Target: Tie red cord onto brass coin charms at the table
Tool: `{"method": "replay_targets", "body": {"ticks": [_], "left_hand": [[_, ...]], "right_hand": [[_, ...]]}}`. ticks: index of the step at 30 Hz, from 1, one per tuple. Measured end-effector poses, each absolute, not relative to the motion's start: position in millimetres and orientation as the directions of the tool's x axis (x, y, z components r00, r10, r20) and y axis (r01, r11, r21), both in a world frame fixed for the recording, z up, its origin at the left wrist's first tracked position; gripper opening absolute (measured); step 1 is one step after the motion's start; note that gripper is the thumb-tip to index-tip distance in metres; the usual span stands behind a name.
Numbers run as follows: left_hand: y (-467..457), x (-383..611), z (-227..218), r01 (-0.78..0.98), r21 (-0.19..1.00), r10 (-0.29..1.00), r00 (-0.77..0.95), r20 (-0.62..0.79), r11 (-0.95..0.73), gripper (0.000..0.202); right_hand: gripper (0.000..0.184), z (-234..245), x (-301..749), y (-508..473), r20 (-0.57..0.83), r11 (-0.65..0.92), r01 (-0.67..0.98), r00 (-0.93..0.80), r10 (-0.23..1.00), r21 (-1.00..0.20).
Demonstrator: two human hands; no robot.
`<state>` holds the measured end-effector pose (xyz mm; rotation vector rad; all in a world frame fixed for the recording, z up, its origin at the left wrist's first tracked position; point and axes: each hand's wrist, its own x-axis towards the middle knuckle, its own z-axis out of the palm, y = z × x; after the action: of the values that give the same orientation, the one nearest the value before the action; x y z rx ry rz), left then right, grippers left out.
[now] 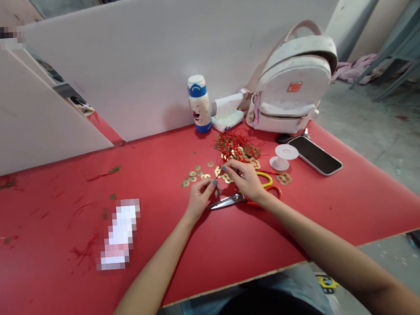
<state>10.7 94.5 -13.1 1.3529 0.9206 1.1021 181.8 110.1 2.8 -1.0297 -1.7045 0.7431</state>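
My left hand [201, 194] hovers over the red table [56, 226] with its fingers pinched together on something small that I cannot make out. My right hand [245, 176] is closed in a pinch on a thin red cord [221, 170] that runs toward the left hand. Brass coins [193, 175] lie scattered just beyond the left hand. A tangle of red cord and coins [238, 148] lies past the right hand. Scissors [227, 202] with orange and yellow handles lie under my right wrist.
A white backpack [293, 87], a blue-and-white bottle [199, 103] and a tissue pack [226, 115] stand against the white partition. A phone [316, 155] and a white spool [283, 154] lie at the right. A blurred white item [120, 233] lies at the left.
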Motion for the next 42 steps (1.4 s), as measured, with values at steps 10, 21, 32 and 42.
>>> {"method": "replay_targets", "body": {"ticks": [10,21,32,42], "left_hand": [[97.9,10.4,-25.1,-0.331,0.942,0.975,0.223,0.017,0.059,0.039],[109.2,1.7,-20.6,-0.324,0.945,0.996,-0.092,0.017,-0.046,0.029],[110.8,0.0,-17.7,-0.396,0.917,0.999,-0.005,-0.047,0.041,0.04],[111.9,-2.0,-22.0,-0.349,0.937,0.998,-0.053,-0.047,0.025,0.035]], "right_hand": [[0.033,1.9,185.2,113.1,0.412,0.415,0.245,-0.063,0.909,-0.876],[0.026,-0.1,188.4,115.0,0.408,0.434,0.371,-0.152,0.9,-0.821],[0.023,-5.5,188.2,118.0,0.331,0.362,0.619,-0.17,0.928,-0.697],[0.022,-4.6,188.2,119.0,0.3,0.368,0.65,-0.219,0.929,-0.665]]}}
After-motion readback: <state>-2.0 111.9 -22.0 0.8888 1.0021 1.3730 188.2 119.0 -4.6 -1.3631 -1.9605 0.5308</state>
